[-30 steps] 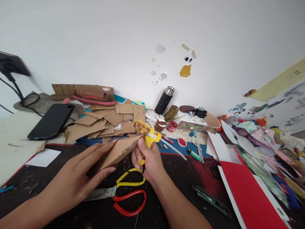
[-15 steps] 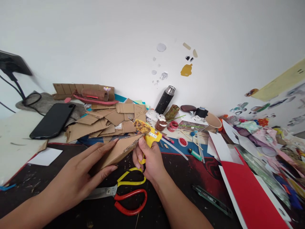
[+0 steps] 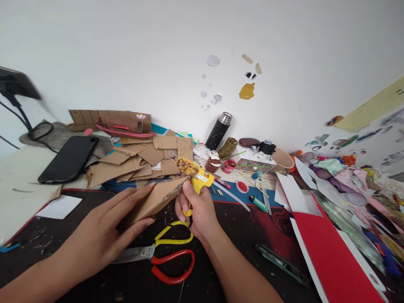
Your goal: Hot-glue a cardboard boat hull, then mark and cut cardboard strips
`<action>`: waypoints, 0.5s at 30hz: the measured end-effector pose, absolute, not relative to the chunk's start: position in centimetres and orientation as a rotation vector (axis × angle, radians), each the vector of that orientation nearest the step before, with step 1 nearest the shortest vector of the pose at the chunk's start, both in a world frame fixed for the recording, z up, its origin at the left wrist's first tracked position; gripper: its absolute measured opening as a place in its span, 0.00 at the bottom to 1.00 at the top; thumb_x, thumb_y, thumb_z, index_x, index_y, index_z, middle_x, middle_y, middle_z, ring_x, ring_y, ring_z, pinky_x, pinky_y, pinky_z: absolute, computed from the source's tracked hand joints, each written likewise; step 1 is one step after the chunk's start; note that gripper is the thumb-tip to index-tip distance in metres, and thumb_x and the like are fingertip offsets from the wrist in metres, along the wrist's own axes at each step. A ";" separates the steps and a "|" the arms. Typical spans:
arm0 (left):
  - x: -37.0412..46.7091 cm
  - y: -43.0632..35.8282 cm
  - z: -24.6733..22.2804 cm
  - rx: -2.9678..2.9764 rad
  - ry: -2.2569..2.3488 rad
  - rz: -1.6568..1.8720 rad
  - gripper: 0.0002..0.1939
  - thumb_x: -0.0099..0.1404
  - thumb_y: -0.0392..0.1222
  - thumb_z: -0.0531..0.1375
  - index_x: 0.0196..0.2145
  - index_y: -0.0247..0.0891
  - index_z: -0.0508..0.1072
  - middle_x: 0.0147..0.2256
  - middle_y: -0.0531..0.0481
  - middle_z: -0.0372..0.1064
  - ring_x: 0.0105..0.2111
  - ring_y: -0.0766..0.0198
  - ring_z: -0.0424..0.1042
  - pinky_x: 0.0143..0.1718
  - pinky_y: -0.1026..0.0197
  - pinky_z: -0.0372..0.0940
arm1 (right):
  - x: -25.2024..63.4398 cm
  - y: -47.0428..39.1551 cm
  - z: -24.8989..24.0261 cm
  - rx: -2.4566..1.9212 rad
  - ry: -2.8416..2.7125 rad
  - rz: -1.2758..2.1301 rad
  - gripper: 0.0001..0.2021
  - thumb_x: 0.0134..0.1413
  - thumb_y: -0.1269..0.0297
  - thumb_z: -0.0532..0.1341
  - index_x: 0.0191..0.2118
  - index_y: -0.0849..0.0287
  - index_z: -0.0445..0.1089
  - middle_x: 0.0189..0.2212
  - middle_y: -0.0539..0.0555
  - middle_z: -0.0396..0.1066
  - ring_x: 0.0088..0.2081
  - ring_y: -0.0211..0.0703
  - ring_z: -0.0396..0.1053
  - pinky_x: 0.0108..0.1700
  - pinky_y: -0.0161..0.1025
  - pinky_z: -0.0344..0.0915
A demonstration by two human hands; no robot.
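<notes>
Between the fingers and thumb of my left hand (image 3: pixel 107 223) is a folded piece of cardboard (image 3: pixel 158 198), held tilted with its cut edge facing right. My right hand (image 3: pixel 197 210) grips a yellow hot glue gun (image 3: pixel 200 181) by its handle. The gun's stained front end points up and left, just beyond the top of the cardboard edge; I cannot tell whether the tip touches it. Below both hands lie scissors (image 3: pixel 164 252) with one yellow and one red handle loop, their blades partly hidden by my left hand.
Cardboard scraps (image 3: pixel 142 160) are heaped behind my hands, with a red model boat (image 3: pixel 126 130) at the wall. A black flask (image 3: pixel 219 130) and small paint jars (image 3: pixel 229 166) stand at the back. A utility knife (image 3: pixel 280 264) and red card (image 3: pixel 341 261) lie right; a phone (image 3: pixel 67 160) lies left.
Both hands keep their holds on the cardboard and the glue gun, almost still. The whole view has shifted very slightly.
</notes>
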State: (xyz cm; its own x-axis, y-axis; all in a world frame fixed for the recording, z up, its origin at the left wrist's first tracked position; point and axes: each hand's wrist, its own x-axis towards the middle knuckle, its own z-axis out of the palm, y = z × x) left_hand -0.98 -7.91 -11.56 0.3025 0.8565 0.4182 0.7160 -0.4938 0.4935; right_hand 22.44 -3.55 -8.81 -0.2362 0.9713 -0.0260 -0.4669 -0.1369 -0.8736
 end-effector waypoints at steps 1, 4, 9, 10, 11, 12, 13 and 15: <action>-1.1 -7.9 -11.6 2.373 1.448 0.947 0.34 0.77 0.60 0.62 0.76 0.56 0.65 0.62 0.46 0.81 0.55 0.47 0.85 0.56 0.53 0.81 | 22.5 -3.6 -8.8 -0.769 -0.941 1.629 0.36 0.54 0.35 0.78 0.19 0.56 0.61 0.13 0.41 0.57 0.12 0.31 0.58 0.15 0.31 0.46; -1.4 -7.7 -11.9 2.441 1.453 0.913 0.35 0.78 0.60 0.62 0.77 0.53 0.63 0.62 0.44 0.80 0.57 0.48 0.84 0.58 0.53 0.79 | 22.5 -3.5 -8.8 -0.763 -0.935 1.632 0.35 0.54 0.35 0.78 0.20 0.56 0.61 0.13 0.41 0.58 0.12 0.30 0.58 0.15 0.30 0.47; -1.4 -7.7 -12.1 2.491 1.473 0.918 0.36 0.78 0.59 0.63 0.77 0.51 0.63 0.62 0.43 0.80 0.58 0.49 0.83 0.58 0.55 0.79 | 22.4 -3.5 -8.9 -0.754 -0.908 1.636 0.33 0.53 0.36 0.79 0.23 0.56 0.64 0.13 0.40 0.58 0.11 0.31 0.58 0.15 0.30 0.47; -1.4 -7.7 -12.0 2.493 1.469 0.919 0.36 0.78 0.59 0.63 0.77 0.51 0.62 0.62 0.43 0.80 0.57 0.49 0.84 0.57 0.55 0.79 | 22.4 -3.5 -8.9 -0.754 -0.910 1.637 0.33 0.53 0.36 0.79 0.23 0.56 0.64 0.13 0.40 0.58 0.11 0.31 0.58 0.14 0.30 0.47; -1.4 -7.7 -12.0 2.498 1.463 0.924 0.35 0.78 0.58 0.62 0.77 0.51 0.62 0.61 0.43 0.80 0.56 0.50 0.84 0.56 0.56 0.79 | 22.5 -3.5 -8.9 -0.755 -0.913 1.637 0.33 0.54 0.36 0.79 0.23 0.56 0.63 0.13 0.40 0.58 0.11 0.31 0.58 0.14 0.30 0.47; -1.4 -7.7 -12.0 2.503 1.458 0.926 0.35 0.79 0.58 0.62 0.78 0.51 0.61 0.61 0.42 0.80 0.56 0.50 0.84 0.56 0.56 0.79 | 22.5 -3.5 -8.9 -0.756 -0.916 1.636 0.34 0.54 0.36 0.79 0.23 0.56 0.63 0.13 0.41 0.58 0.11 0.31 0.58 0.14 0.30 0.47; -1.4 -7.7 -11.9 2.505 1.458 0.924 0.35 0.79 0.58 0.62 0.78 0.51 0.61 0.61 0.42 0.80 0.56 0.49 0.84 0.56 0.55 0.79 | 22.5 -3.6 -8.9 -0.758 -0.920 1.634 0.34 0.54 0.36 0.78 0.22 0.56 0.62 0.13 0.41 0.58 0.11 0.31 0.58 0.15 0.30 0.47; -1.3 -7.7 -12.0 2.508 1.460 0.921 0.35 0.79 0.59 0.62 0.77 0.51 0.61 0.62 0.41 0.79 0.57 0.48 0.84 0.56 0.54 0.79 | 22.5 -3.6 -8.9 -0.760 -0.923 1.634 0.34 0.55 0.36 0.78 0.21 0.56 0.62 0.13 0.41 0.58 0.11 0.30 0.58 0.15 0.30 0.47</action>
